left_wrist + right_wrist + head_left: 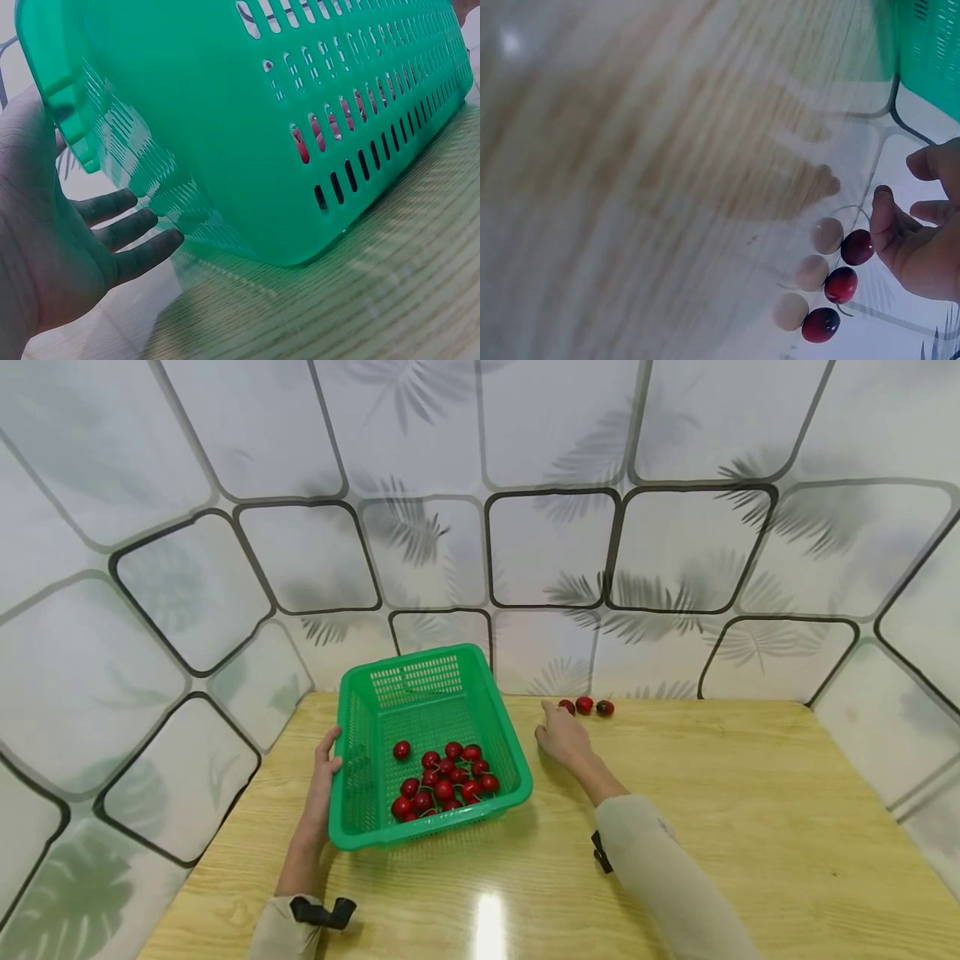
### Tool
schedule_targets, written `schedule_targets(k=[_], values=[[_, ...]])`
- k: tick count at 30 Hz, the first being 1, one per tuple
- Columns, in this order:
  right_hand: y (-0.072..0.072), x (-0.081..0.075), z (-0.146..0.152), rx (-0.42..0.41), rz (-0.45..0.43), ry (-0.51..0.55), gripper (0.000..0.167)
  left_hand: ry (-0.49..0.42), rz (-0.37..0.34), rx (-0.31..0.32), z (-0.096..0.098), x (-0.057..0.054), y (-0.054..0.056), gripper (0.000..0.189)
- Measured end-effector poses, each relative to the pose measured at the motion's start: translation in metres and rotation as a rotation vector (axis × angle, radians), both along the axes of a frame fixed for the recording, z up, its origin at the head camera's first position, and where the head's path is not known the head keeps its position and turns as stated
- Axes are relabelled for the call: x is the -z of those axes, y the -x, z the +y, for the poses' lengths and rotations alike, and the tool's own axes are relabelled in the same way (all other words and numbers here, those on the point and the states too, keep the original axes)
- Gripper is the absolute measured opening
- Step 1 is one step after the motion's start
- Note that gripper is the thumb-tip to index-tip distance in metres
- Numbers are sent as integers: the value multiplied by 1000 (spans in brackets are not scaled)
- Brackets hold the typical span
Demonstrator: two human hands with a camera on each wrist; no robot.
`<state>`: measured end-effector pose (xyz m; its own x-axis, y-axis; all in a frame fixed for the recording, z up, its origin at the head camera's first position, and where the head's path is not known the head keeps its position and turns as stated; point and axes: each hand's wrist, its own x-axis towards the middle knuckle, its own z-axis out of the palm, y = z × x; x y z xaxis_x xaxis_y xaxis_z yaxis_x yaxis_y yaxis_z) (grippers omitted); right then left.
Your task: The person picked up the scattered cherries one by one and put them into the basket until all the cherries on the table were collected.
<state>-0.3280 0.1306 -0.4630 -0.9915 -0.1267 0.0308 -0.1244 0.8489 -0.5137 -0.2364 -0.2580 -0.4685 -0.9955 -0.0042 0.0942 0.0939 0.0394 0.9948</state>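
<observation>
A green plastic basket (431, 832) with slotted sides stands on the table, holding a heap of red cherries (444, 790). My left hand (321, 781) holds the basket's left rim; in the left wrist view, three fingers (135, 251) extend beside its outer wall. Against the wall at the table's back, three dark red cherries (841, 285) lie in a row. My right hand (564, 737) is at the left end of that row, partly covering the nearest cherry (567, 706). From the right wrist, its fingers look loosely bent beside that cherry, with nothing between them.
The light wooden table (750, 827) meets a patterned wall (555, 552) right behind the cherries. Its glossy top mirrors the hand and the fruit. Black straps (322, 912) are worn around both sleeves.
</observation>
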Motion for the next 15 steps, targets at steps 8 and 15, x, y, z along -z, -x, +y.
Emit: schedule_targets(k=[8,15], values=[[11,6,-1,-13,-131,5,71,5,-16,9,-1,-1,-2,58],[18,3,2,-25,-203,-47,72,5,-23,-3,-1,-2,-1,57]])
